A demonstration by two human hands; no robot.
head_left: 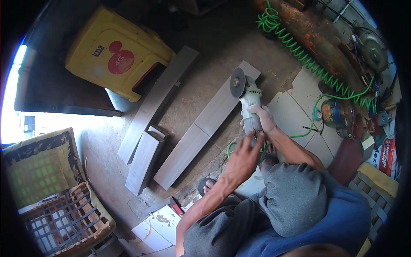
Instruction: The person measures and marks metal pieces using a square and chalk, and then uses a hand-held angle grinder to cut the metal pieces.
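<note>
My right hand (262,118) grips the pale body of an angle grinder (248,97), whose round dark disc (237,82) points away from me over the far end of a long grey tile strip (214,112). My left hand (245,155) reaches to the grinder's rear end, fingers spread, touching it near its green cable (231,147). A cut line crosses the strip about halfway. I crouch, with knees and a sandalled foot (208,186) below the hands.
Two more long grey strips (159,96) and a shorter piece (143,160) lie to the left on the concrete floor. A yellow plastic case (112,51) sits far left, a coiled green hose (299,51) and rusty cylinder far right, a worn wicker chair (60,201) near left.
</note>
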